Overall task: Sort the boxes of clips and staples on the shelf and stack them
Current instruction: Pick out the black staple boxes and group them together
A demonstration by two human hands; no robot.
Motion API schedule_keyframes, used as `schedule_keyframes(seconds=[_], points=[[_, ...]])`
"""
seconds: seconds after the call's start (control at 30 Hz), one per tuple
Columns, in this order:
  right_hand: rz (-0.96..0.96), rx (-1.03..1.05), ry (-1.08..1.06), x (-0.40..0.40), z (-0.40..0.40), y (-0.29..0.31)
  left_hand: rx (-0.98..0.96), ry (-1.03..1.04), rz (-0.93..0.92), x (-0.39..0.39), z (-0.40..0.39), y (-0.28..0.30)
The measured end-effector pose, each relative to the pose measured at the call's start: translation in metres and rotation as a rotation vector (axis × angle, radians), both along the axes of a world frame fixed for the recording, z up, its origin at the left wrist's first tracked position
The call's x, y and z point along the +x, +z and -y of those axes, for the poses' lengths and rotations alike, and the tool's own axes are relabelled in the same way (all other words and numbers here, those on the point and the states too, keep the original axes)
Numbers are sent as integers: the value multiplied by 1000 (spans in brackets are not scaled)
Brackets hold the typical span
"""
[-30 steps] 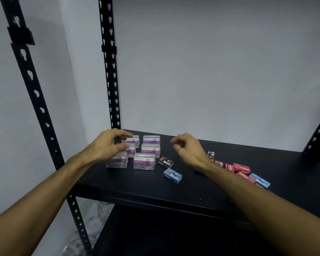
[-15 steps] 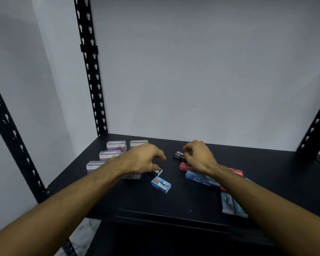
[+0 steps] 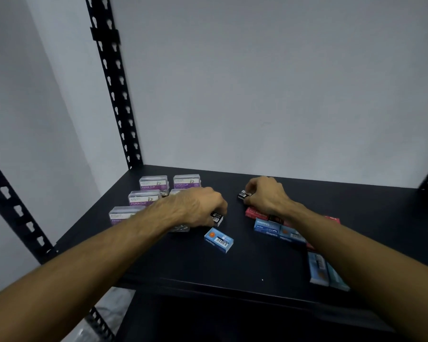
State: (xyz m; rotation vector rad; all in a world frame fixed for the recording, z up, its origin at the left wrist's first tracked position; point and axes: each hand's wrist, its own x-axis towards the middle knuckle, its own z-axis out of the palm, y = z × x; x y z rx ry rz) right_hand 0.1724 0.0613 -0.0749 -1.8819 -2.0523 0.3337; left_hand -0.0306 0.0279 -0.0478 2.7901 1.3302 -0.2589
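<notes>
Head view: the black shelf [image 3: 183,272] has bare surface along its front edge at 6 o'clock and toward the rear right at 2 o'clock. Clear plastic paper clip boxes [image 3: 153,185] sit grouped at 10 o'clock, long axes parallel to the front edge. The left hand [image 3: 198,208] is curled closed on a small black box [image 3: 216,217]. The right hand [image 3: 266,193] pinches another small black box [image 3: 244,195]. One blue cardboard staple box [image 3: 219,239] lies flat, long axis diagonal. Red and blue staple boxes [image 3: 267,227] lie under the right forearm.
</notes>
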Motion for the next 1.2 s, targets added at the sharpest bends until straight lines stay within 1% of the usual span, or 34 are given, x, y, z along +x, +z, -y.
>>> schedule_keyframes(seconds=[0.17,0.27,0.47,0.7,0.93,1.2], points=[[-52,-45,86,11,2,1,-62,15,128,-1,-2,-2],[-109,-46,137,21,4,0,-62,24,207,1,-2,-1],[-149,-7,146,24,3,0,9,79,294,8,-3,-2],[-246,-11,166,28,4,1,-31,103,344,5,-5,0],[-184,-24,186,31,0,0,-11,133,339,7,-6,7],[-193,-28,162,31,-5,-5,47,101,176,19,-5,-1]])
